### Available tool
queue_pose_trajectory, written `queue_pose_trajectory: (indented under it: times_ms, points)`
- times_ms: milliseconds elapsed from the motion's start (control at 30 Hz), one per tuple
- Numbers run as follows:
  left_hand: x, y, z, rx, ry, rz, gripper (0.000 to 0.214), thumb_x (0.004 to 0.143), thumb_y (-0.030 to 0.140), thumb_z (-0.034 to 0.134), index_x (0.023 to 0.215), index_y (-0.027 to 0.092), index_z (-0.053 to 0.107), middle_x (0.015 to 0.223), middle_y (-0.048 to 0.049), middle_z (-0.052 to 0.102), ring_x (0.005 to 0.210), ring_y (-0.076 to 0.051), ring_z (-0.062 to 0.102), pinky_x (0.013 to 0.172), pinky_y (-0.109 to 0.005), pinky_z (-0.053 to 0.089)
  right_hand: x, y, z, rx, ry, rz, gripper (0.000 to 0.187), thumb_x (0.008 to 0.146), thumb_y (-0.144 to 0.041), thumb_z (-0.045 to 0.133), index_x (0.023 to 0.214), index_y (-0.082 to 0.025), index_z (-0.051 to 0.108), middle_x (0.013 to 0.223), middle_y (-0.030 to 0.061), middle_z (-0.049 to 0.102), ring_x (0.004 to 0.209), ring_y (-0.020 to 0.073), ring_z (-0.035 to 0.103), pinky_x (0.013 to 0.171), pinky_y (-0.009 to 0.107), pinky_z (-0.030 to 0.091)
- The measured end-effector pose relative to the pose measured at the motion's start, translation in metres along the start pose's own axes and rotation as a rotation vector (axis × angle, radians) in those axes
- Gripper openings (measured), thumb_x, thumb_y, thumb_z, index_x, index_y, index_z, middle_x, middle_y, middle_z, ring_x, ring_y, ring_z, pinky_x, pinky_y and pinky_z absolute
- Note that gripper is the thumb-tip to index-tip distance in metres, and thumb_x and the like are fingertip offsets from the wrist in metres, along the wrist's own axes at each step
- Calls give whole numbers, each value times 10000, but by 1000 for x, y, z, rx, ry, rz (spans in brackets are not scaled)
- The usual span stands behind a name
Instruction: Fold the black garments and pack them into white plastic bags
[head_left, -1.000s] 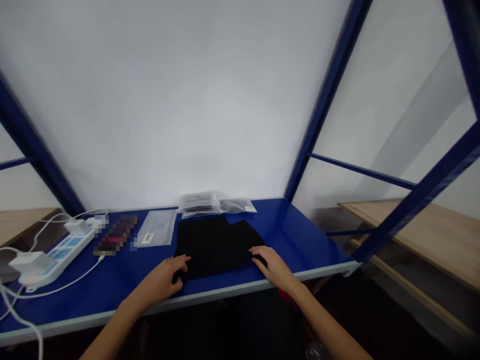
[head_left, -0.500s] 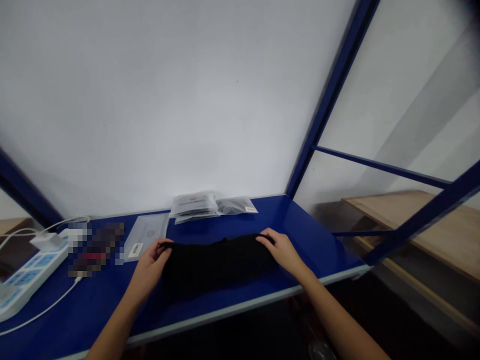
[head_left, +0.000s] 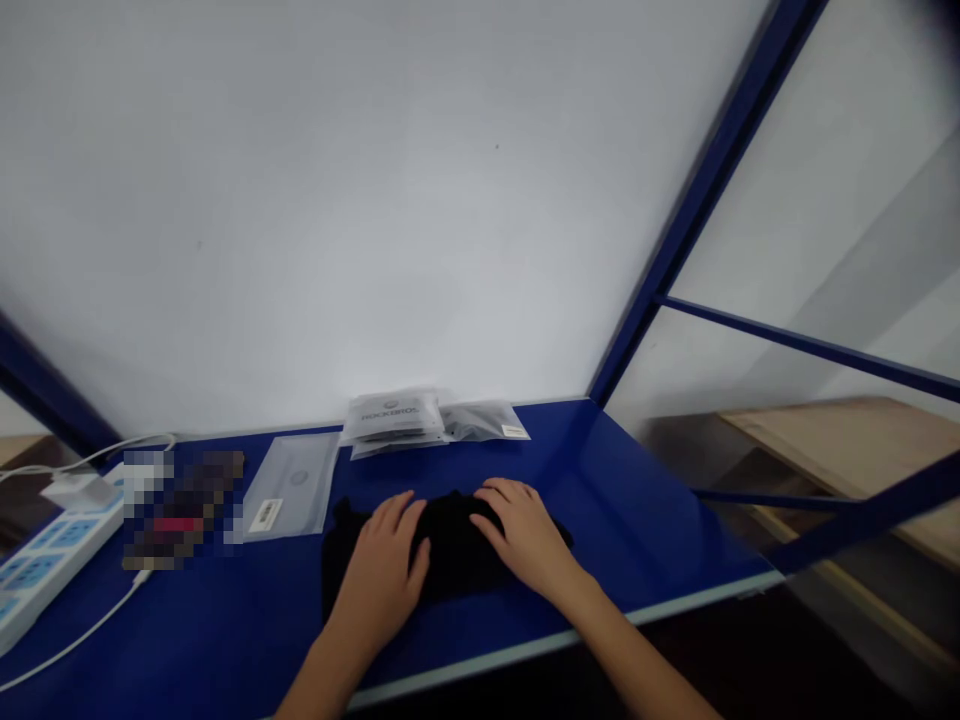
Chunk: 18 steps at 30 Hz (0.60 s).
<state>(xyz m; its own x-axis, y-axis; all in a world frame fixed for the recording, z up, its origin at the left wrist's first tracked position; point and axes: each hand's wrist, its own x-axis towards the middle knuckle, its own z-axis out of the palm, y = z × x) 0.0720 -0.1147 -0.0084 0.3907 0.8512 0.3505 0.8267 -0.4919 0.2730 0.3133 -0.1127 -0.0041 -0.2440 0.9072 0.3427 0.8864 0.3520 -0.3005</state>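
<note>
While the black cloth point(head_left: 452, 556) lies near the front edge of the surface point(head_left: 600, 500), the left hand point(head_left: 386, 560) and right hand point(head_left: 529, 535) rest on it, fingers loosely spread, pinching nothing visible; even outward pressure would probably smooth its uneven far edge best.

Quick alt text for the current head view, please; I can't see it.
Left hand and right hand rest on a black fabric piece on a blue table. Behind the fabric lie stacked translucent printed plastic pouches; to the left, a flat translucent plastic pouch with a label and a white power strip with blue sockets.
</note>
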Motion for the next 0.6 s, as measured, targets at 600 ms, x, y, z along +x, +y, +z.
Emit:
queue_pose_trajectory:
  times_ms: [600]
  points:
    - [12, -46, -27, 252, -62, -280, 211, 955, 273, 488, 940, 234, 695, 1013, -63, 703, 1040, -279, 595, 1064, -590, 294, 12, 58, 10, 250, 158, 129, 95, 936, -266, 541, 918, -222, 624, 921, 58, 665, 923, 255, 612, 857, 401, 467]
